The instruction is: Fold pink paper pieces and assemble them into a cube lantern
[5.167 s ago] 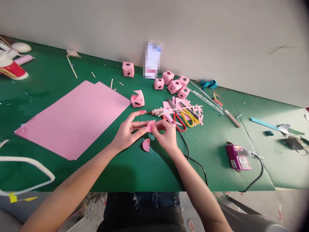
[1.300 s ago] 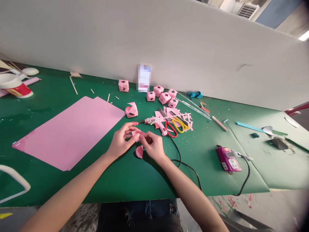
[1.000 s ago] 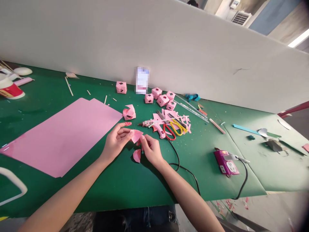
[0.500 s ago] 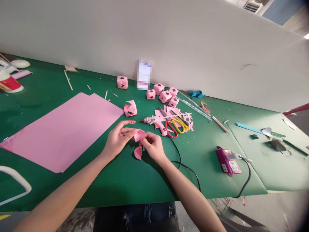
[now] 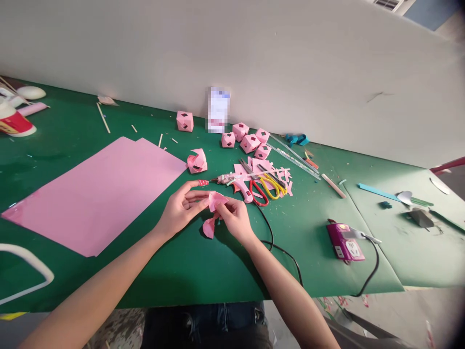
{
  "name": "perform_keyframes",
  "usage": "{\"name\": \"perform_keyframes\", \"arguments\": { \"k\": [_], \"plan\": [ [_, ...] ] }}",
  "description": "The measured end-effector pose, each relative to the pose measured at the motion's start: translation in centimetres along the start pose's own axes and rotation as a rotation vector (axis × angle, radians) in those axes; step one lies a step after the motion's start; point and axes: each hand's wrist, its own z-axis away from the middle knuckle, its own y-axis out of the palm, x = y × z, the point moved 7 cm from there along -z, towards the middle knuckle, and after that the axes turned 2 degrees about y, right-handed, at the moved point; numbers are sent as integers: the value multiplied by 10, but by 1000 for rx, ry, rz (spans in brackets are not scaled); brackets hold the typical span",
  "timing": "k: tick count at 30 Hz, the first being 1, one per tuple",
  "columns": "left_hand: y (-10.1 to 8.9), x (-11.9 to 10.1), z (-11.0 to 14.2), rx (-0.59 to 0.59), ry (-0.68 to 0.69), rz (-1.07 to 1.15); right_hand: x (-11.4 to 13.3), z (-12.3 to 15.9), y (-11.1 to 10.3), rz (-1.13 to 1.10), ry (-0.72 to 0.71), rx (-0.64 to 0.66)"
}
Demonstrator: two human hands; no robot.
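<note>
Green desk [image 5: 174,276], work apparently well along but unfinished.
Pink paper sheets [image 5: 98,194] lie flat at the left. The left hand [image 5: 178,209] and right hand [image 5: 237,220] are close together, the hot-glue gun [image 5: 246,192] just beyond. Behind, six closed paper polyhedra [image 5: 251,144] look done; an open polyhedron [image 5: 197,165] seems to need finishing. A curved paper piece [image 5: 215,200] is pinched between the fingers of both hands; a loose piece [image 5: 208,229], seemingly unused, lies just below it.

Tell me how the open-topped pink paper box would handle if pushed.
The open-topped pink paper box is probably light, its walls looking like thin paper. Its angular sides suggest sliding rather than rolling. Its free upper points may bend easily.
</note>
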Motion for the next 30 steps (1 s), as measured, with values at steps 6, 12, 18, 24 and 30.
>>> {"name": "perform_keyframes", "arguments": {
  "k": [6,12,18,24,30],
  "plan": [
    [-10,-12,3,-153,181,-205,1,6,0,219,-13,-110],
    [-13,-12,4,-188,262,-335,10,12,3,336,-48,-106],
    [-9,-13,4,-134,289,-394,21,13,-7,304,-188,-213],
    [-4,-16,7,-95,313,-437,16,14,-5,354,-243,-219],
    [-8,-11,5,-121,266,-447,17,15,0,417,-263,-203]
  ]
}}
